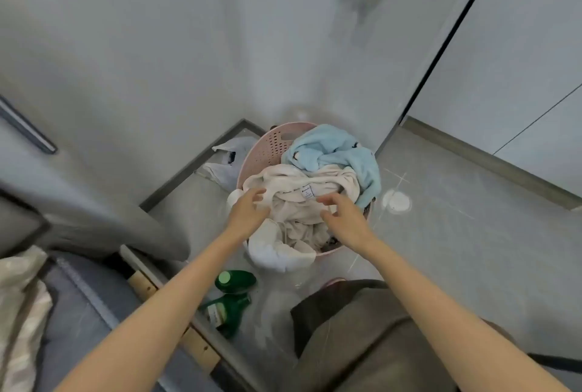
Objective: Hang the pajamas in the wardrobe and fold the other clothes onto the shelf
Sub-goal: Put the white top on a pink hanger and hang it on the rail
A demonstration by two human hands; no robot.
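Left hand (248,210) and right hand (345,218) are open, fingers spread and slightly curved, holding nothing. Both are over the cream garment (302,202); contact cannot be confirmed. It lies in the pink basket (267,150), with a blue garment (340,152) on its far side.

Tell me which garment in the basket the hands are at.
The cream garment with the white label, nearest in the pink basket: left hand and right hand are both over it. The light blue garment lies farther back, untouched.
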